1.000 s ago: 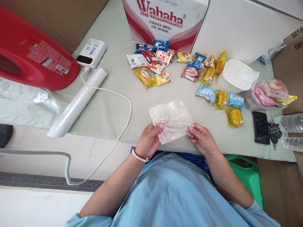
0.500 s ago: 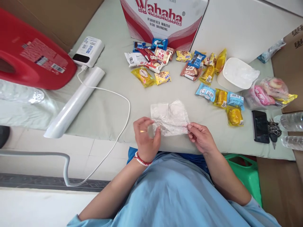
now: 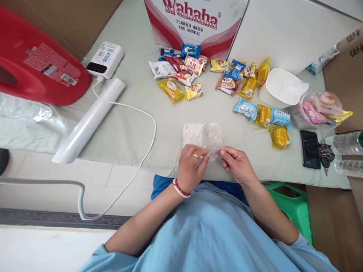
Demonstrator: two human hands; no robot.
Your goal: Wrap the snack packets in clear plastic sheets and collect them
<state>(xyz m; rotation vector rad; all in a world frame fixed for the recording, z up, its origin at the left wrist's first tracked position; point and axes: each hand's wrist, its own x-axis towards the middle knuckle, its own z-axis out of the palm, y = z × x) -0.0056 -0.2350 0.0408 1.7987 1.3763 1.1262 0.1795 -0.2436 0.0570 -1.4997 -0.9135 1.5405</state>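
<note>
A thin, clear plastic bag (image 3: 202,134) lies creased on the pale green cloth in front of me. My left hand (image 3: 193,164), with a ring and a red and white bracelet, has thumb and index finger pinched at the bag's near edge. Close by on the right, my right hand (image 3: 236,163) pinches the same edge between thumb and finger. A narrow gap separates the two sets of fingertips, with a bit of pinkish film showing there. Part of the bag is hidden behind my left fingers.
Wrapped snacks (image 3: 181,73) lie scattered at the back, before a Wahaha carton (image 3: 195,26). On the right are a white tub (image 3: 279,90), a phone (image 3: 310,149), keys (image 3: 326,153) and bottles. A plastic roll (image 3: 89,121), a cabled white device (image 3: 104,60) and a red jug (image 3: 42,56) stand left.
My left hand has moved right, from hovering with fingers apart at the bag's left side to a pinch beside my right hand. The bag lies a little flatter.
</note>
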